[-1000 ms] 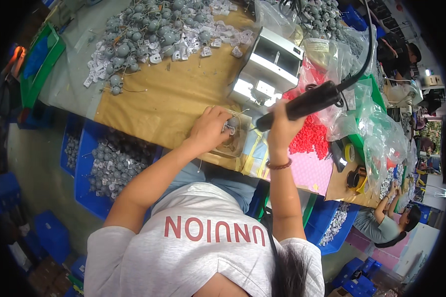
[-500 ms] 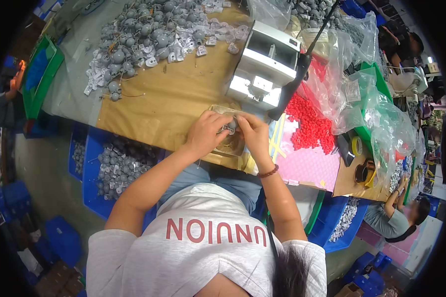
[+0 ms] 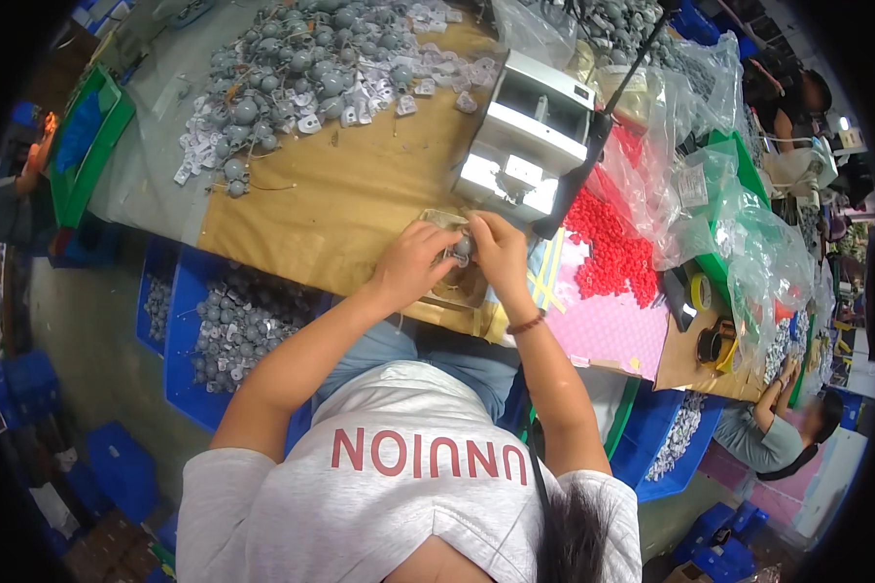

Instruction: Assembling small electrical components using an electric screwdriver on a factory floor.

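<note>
Between my two hands is a small grey ball-shaped part (image 3: 463, 247), held over a shallow clear tray (image 3: 444, 216) at the table's near edge. My left hand (image 3: 413, 260) has its fingers curled in and its fingertips on the part. My right hand (image 3: 499, 248) pinches the part's upper side with thumb and forefinger. Just beyond the hands stands a white-and-grey machine (image 3: 533, 126). To the far left spreads a heap of similar grey ball parts (image 3: 311, 63) with pale tabs and thin cords.
Red small pieces (image 3: 608, 257) lie on a pink sheet (image 3: 608, 335) at right, near clear plastic bags (image 3: 695, 194) and a yellow tape roll (image 3: 700, 289). Blue bins (image 3: 190, 325) of grey parts sit below the table's edge. A co-worker (image 3: 778, 437) sits far right.
The whole view has shifted slightly. My right fingers have risen a little on the grey part, which stays between both hands.
</note>
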{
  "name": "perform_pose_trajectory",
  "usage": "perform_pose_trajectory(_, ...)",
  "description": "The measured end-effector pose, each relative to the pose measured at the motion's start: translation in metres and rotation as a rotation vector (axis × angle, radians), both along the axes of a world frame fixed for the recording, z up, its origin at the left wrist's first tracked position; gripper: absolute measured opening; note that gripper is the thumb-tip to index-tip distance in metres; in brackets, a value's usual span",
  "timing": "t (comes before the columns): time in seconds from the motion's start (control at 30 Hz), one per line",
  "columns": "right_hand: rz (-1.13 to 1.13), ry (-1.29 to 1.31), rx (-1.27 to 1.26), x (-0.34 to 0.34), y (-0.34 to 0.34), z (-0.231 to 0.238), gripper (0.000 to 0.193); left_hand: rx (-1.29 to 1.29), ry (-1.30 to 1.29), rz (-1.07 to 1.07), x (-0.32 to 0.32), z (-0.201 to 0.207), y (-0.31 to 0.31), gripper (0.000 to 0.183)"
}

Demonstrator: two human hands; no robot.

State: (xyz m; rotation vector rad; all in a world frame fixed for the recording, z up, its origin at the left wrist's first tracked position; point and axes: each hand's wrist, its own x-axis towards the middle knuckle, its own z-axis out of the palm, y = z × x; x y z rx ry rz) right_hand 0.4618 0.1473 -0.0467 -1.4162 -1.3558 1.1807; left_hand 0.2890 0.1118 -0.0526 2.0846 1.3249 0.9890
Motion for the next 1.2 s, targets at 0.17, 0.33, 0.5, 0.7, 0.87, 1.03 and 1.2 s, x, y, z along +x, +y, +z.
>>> perform_pose_trajectory(0.17,0.089,-0.173,0.138,0.079,-0.012,0.014,0.025,-0.223,0.304,-0.093,-0.097,0.058,-0.027,0.034)
perform_pose_trajectory(0.33,-0.043,-0.909,0.471,0.164,-0.007,-0.012,0.02,-0.37,0.945,0.102,-0.209,0.081,-0.03,0.019)
perform_pose_trajectory(0.5,-0.01,-1.185,0.418,0.182,0.003,-0.036,0.024,-0.021,0.669,0.252,-0.179,0.021,0.068,0.031)
perform_pose_trajectory(0.7,0.006,-1.19,0.443,0.184,0.018,-0.05,0.018,0.017,0.505,0.484,-0.128,-0.039,0.167,0.044)
perform_pose_trajectory(0.87,0.054,-1.206,0.374,0.19,0.021,-0.051,0.013,-0.003,0.413,0.498,-0.122,-0.033,0.169,0.04)
perform_pose_trajectory(1.03,0.06,-1.15,0.421,0.193,0.016,-0.044,0.009,-0.133,0.189,0.105,-0.112,-0.004,0.096,0.039)
perform_pose_trajectory(1.2,0.051,-1.121,0.486,0.195,0.016,-0.052,0.008,-0.007,0.202,-0.303,-0.064,0.012,0.019,0.042)
